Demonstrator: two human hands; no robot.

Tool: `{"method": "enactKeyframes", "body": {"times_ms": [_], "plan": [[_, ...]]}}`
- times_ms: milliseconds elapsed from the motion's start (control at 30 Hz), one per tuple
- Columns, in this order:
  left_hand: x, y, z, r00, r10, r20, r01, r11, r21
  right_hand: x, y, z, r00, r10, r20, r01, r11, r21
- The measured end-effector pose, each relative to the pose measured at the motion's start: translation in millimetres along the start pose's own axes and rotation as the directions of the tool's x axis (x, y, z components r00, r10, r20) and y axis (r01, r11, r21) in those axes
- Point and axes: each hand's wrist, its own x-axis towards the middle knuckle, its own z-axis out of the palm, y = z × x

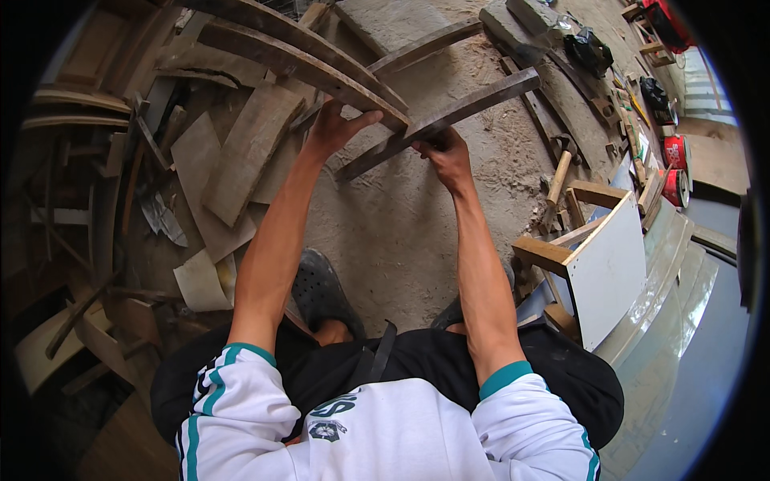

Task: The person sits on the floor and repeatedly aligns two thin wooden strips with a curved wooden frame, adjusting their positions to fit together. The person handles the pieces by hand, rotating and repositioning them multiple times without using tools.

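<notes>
Left hand [341, 128]: gripping long wooden strip [297, 69]. Right hand [447, 158]: gripping dark wooden bar [481, 100], its near part crossing strip's end in view, contact unclear. Beneath: dusty floor [385, 248]. Rightward: hammer [559, 178], white-panelled frame [611, 268]. Leftward: heaped boards [255, 152].

I receive soft light, brighter at the right, where glare lies on glossy sheets [696, 303]; the left is rather dim. Faint shadows fall on the floor [389, 256]. The middle looks sharp; edges bend toward a black rim.
</notes>
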Motion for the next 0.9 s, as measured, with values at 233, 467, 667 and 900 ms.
{"method": "enactKeyframes", "body": {"times_ms": [233, 467, 667, 900], "plan": [[1, 1, 1, 0.995, 0.095, -0.03, -0.089, 0.986, 0.144, 0, 6, 0, 0.999, 0.014, 0.042, -0.015, 0.999, 0.04], [2, -1, 1, 0.993, 0.113, -0.019, -0.109, 0.984, 0.144, -1, 16, 4, 0.999, 0.006, 0.032, -0.007, 1.0, 0.024], [2, 5, 1, 0.995, 0.094, -0.026, -0.09, 0.99, 0.109, 3, 10, -1, 0.999, 0.042, 0.019, -0.04, 0.995, -0.091], [3, 3, 0, 0.988, 0.156, -0.014, -0.153, 0.98, 0.129, 5, 8, -3, 0.998, 0.063, 0.016, -0.06, 0.989, -0.133]]}}
